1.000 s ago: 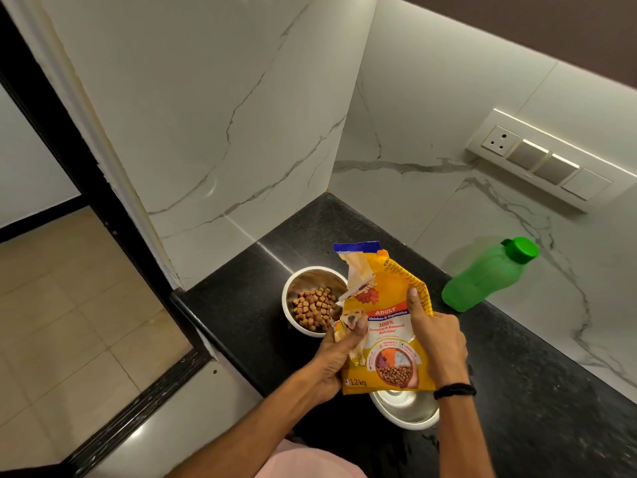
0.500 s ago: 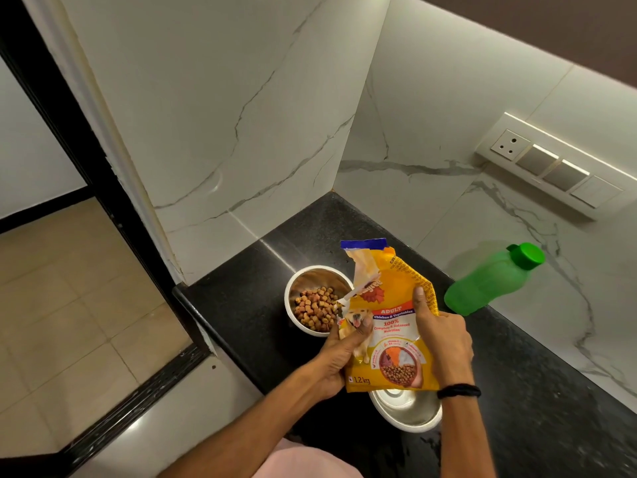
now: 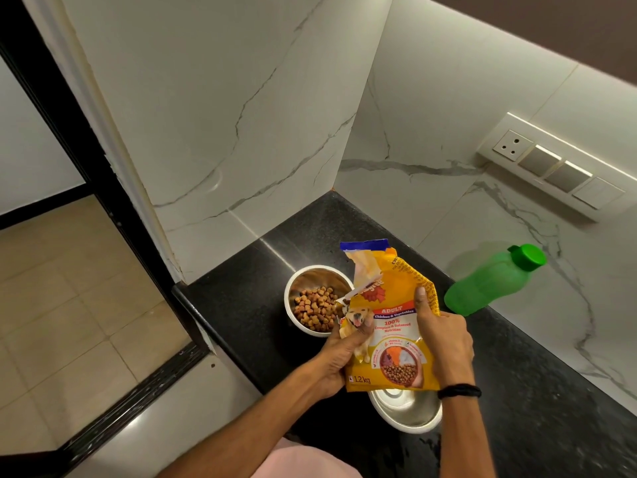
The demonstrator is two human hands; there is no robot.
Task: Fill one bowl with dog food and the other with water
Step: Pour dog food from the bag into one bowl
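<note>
A yellow dog food bag (image 3: 389, 326) stands upright above the black counter, torn open at its blue top. My left hand (image 3: 339, 357) grips its left edge and my right hand (image 3: 444, 336) grips its right side. Just left of the bag sits a steel bowl (image 3: 293, 298) with brown kibble (image 3: 315, 308) in it. A second steel bowl (image 3: 406, 412) lies below the bag, partly hidden by it; nothing shows in its visible part. A green water bottle (image 3: 493, 281) with its green cap on stands to the right, by the wall.
The black counter (image 3: 537, 391) runs into a corner between two marble walls. Its front edge (image 3: 206, 326) drops to a tiled floor on the left. A switch panel (image 3: 551, 167) is mounted on the right wall above the bottle.
The bag and both hands stay in the same hold next to the kibble bowl. Only the head camera has shifted slightly.
</note>
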